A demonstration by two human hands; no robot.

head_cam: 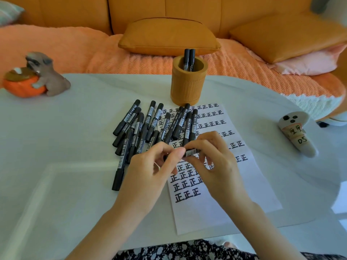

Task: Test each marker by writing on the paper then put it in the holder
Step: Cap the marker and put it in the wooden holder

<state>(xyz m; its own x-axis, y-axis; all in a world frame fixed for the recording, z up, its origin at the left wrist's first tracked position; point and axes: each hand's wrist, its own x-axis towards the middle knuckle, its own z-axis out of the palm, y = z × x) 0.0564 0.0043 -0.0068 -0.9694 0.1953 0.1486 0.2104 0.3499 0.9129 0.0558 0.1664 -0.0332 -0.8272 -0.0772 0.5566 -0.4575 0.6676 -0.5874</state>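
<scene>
A black marker (pixel 191 152) is held just above a sheet of paper (pixel 225 203), its long axis running roughly from 9 to 3 o'clock and tilted slightly up at the 3 o'clock end. Fingers hide most of the barrel, and which end carries the cap cannot be told. The left hand (pixel 150 169) pinches the 9 o'clock end between thumb and curled fingers. The right hand (pixel 216 162) closes on the 3 o'clock end the same way, and the fingertips of the two hands nearly meet.

The paper, on a pale table (pixel 56 147), bears rows of the handwritten character "正" in black ink. At 10 o'clock from the hands lies a heap of loose markers (pixel 142 128), most pointing toward 1 o'clock. "700" is legible on several barrels, and the finer print is too small to read.

At 12 o'clock stands a tan cylindrical holder (pixel 187 89) with two markers (pixel 189 59) upright inside. A dog figurine (pixel 47 77) hugging an orange bowl sits far out at 10 o'clock. A white ghost-shaped object (pixel 296 134) marked "DS" lies at 3 o'clock. An orange cushion (pixel 169 36) rests beyond the table.
</scene>
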